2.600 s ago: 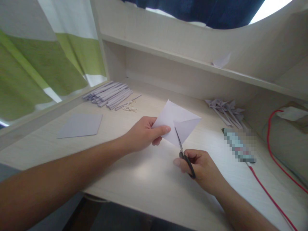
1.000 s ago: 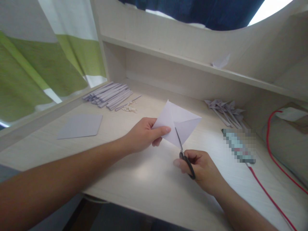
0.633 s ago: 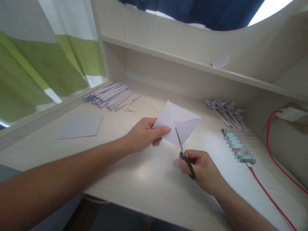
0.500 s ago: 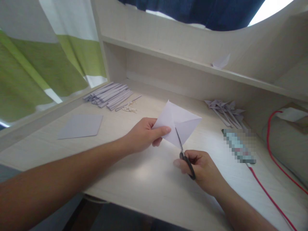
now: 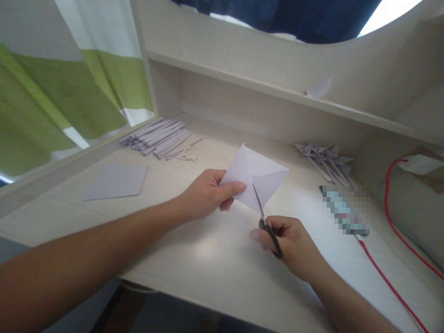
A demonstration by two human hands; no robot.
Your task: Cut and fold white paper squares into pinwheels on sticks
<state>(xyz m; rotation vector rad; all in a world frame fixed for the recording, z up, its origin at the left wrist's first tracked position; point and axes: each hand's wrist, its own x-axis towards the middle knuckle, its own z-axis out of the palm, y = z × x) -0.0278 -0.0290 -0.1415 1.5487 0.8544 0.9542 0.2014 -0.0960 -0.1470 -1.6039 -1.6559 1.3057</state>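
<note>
A square white sheet of paper (image 5: 265,169) with diagonal creases is pinched at its left corner by my left hand (image 5: 211,194), thumb on top and fingers beneath. My right hand (image 5: 287,243) is closed round the black handles of a pair of scissors (image 5: 262,218). The blades lie along the lower part of the paper, their tip close to the middle of the sheet. Both hands hold these above the desk. Part of the scissors' handles is hidden by my right fingers.
Left on the desk (image 5: 208,286) are a stack of paper squares (image 5: 116,181), rolled paper sticks (image 5: 157,137) and small pale bits (image 5: 187,155). Several paper pinwheels (image 5: 322,157) lie at the back right, near a phone (image 5: 343,210) with a red cable (image 5: 388,282). Folded paper (image 5: 319,89) sits on the shelf.
Almost nothing differs. The paper's right corner has shifted very slightly to the left; both hands and the scissors stay in place.
</note>
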